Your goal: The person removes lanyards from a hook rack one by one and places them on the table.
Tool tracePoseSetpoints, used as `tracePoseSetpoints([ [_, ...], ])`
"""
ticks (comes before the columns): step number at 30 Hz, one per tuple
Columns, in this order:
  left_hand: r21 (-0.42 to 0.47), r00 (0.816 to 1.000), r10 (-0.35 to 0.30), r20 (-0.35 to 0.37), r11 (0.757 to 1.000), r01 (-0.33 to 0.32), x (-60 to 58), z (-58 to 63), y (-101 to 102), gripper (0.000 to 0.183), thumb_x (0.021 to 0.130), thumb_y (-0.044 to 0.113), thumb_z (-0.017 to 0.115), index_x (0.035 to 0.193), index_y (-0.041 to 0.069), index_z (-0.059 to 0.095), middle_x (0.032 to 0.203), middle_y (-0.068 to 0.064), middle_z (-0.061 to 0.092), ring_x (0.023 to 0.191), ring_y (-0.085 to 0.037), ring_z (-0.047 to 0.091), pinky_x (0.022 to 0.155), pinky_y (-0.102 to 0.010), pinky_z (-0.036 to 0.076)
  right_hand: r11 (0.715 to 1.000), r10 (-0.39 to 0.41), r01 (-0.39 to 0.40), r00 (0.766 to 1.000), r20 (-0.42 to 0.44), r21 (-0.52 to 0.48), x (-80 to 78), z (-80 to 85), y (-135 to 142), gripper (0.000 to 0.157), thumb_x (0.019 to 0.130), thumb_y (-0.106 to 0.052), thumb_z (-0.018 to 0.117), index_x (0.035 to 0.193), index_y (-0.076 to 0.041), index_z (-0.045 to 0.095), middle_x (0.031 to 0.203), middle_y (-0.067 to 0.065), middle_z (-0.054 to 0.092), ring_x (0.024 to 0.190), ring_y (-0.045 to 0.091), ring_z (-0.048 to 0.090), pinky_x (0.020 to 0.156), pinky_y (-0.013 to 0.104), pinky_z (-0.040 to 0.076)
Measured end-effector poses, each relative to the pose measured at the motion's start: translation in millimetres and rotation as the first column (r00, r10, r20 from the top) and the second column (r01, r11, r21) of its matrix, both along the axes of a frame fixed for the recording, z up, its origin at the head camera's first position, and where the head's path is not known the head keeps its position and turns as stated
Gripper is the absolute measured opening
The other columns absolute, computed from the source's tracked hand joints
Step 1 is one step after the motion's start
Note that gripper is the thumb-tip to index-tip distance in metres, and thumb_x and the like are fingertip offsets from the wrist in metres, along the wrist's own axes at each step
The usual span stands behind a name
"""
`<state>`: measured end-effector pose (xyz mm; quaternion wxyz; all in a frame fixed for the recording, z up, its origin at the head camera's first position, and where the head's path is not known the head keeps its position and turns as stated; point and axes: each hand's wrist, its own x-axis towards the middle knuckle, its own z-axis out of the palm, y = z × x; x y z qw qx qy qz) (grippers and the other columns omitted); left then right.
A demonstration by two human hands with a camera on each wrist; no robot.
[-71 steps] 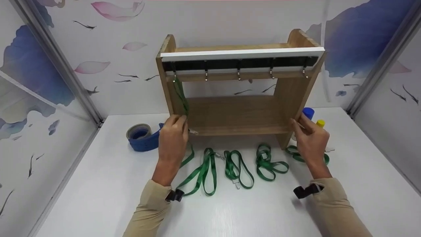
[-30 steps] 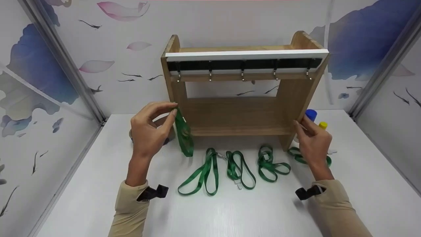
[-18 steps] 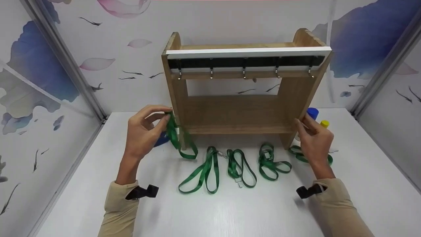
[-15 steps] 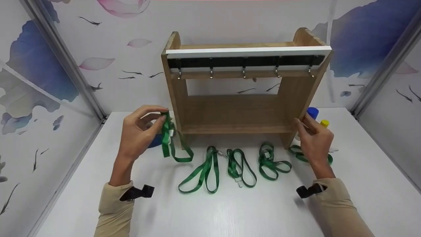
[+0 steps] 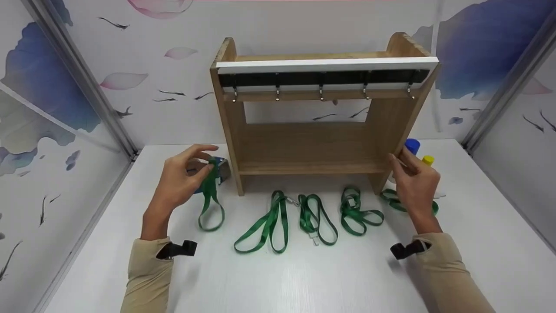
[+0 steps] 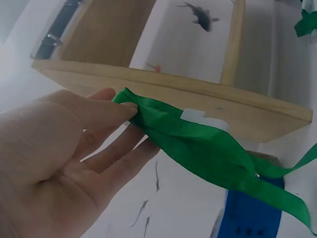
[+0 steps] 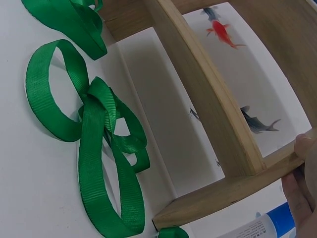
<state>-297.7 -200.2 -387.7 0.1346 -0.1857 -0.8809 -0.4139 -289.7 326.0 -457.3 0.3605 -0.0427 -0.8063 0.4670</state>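
My left hand (image 5: pixel 173 180) pinches a green lanyard (image 5: pixel 210 187) between thumb and fingers, left of a wooden rack (image 5: pixel 312 167). The strap hangs down in a loop, and a white piece (image 6: pixel 200 118) shows on it in the left wrist view. On the rack's right side panel, my right hand (image 5: pixel 417 184) grips the front edge low down, thumb in front. Along the rack's top front runs a black and white strip (image 5: pixel 299 78) with several metal hooks (image 5: pixel 278 95), all bare. More green lanyards (image 5: pixel 273 221) lie folded on the table before the rack.
Behind the held lanyard a roll of blue tape (image 6: pixel 250 213) is partly covered. Beyond my right hand stand a tube with a blue cap (image 5: pixel 412 146) and one with a yellow cap (image 5: pixel 428 160). Patterned wall panels (image 5: pixel 304 26) enclose the white table (image 5: pixel 295 282).
The lanyard in my left hand first reached up by the leftmost hook; it has since moved down and left, clear of the rack. My right hand keeps its grip on the side panel.
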Motion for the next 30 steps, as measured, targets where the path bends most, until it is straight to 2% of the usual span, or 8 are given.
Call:
tracePoseSetpoints([
  [2, -0.017, 0.999, -0.002, 0.036, 1.000, 0.003, -4.1, -6.5, 0, 0.045, 0.102, 0.001, 0.073, 0.143, 0.019, 0.069, 0.127, -0.011, 0.078, 0.117, -0.032, 0.078, 0.104, -0.048, 0.064, 1.000, 0.001, -0.001, 1.000, 0.011, -0.001, -0.6, 0.2, 0, 0.046, 0.103, -0.034, 0.076, 0.147, -0.029, 0.066, 0.145, 0.000, 0.071, 0.129, 0.028, 0.073, 0.090, 0.014, 0.059],
  [5, -0.054, 0.997, -0.013, 0.070, 0.998, 0.017, -8.1, -13.6, -1, 0.038, 0.101, 0.001, 0.075, 0.136, 0.016, 0.073, 0.128, -0.011, 0.078, 0.118, -0.032, 0.077, 0.106, -0.049, 0.063, 1.000, -0.001, 0.001, 1.000, 0.019, -0.002, -0.9, 1.1, 0, 0.046, 0.102, -0.036, 0.076, 0.147, -0.031, 0.066, 0.145, -0.002, 0.070, 0.130, 0.026, 0.072, 0.091, 0.016, 0.059],
  [12, -0.149, 0.990, -0.006, 0.138, 0.988, 0.027, -13.5, -26.1, -1, 0.029, 0.099, -0.001, 0.074, 0.121, 0.016, 0.083, 0.123, -0.008, 0.079, 0.109, -0.028, 0.073, 0.098, -0.048, 0.065, 1.000, -0.005, 0.006, 0.999, 0.042, -0.011, -0.6, 0.9, 0, 0.045, 0.103, -0.036, 0.075, 0.147, -0.032, 0.065, 0.146, -0.005, 0.069, 0.131, 0.024, 0.072, 0.091, 0.017, 0.060],
  [19, -0.143, 0.993, 0.028, 0.112, 0.990, -0.012, -17.0, -34.8, 1, 0.024, 0.098, -0.004, 0.075, 0.114, 0.012, 0.083, 0.120, -0.011, 0.080, 0.113, -0.031, 0.077, 0.100, -0.047, 0.065, 1.000, -0.004, 0.004, 0.999, 0.036, -0.007, -1.4, -0.4, 1, 0.045, 0.103, -0.035, 0.076, 0.147, -0.032, 0.065, 0.146, -0.003, 0.069, 0.131, 0.025, 0.072, 0.092, 0.018, 0.060],
  [22, -0.173, 0.992, 0.018, 0.122, 0.985, 0.003, -18.2, -38.7, -2, 0.021, 0.097, -0.004, 0.075, 0.110, 0.009, 0.084, 0.115, -0.012, 0.080, 0.108, -0.030, 0.078, 0.098, -0.047, 0.066, 1.000, -0.001, 0.002, 1.000, 0.030, -0.009, -1.5, -0.8, 1, 0.045, 0.103, -0.034, 0.076, 0.147, -0.033, 0.065, 0.146, -0.003, 0.069, 0.132, 0.025, 0.071, 0.093, 0.019, 0.060],
  [25, -0.236, 0.979, -0.019, 0.201, 0.969, 0.067, -18.5, -43.8, -7, 0.019, 0.096, -0.004, 0.075, 0.106, 0.009, 0.085, 0.109, -0.011, 0.081, 0.102, -0.028, 0.077, 0.094, -0.047, 0.067, 1.000, 0.000, 0.000, 1.000, 0.028, -0.010, -1.2, -0.8, 0, 0.046, 0.102, -0.035, 0.076, 0.147, -0.032, 0.065, 0.146, -0.002, 0.069, 0.132, 0.025, 0.071, 0.094, 0.019, 0.060],
  [30, -0.302, 0.924, -0.059, 0.377, 0.936, 0.183, -17.8, -51.5, -14, 0.016, 0.094, 0.004, 0.082, 0.108, 0.010, 0.086, 0.106, -0.008, 0.082, 0.102, -0.024, 0.075, 0.092, -0.045, 0.066, 1.000, -0.003, 0.003, 1.000, 0.016, -0.005, -0.8, -1.4, 1, 0.048, 0.102, -0.036, 0.076, 0.148, -0.029, 0.065, 0.145, -0.001, 0.070, 0.131, 0.026, 0.072, 0.093, 0.016, 0.059],
])
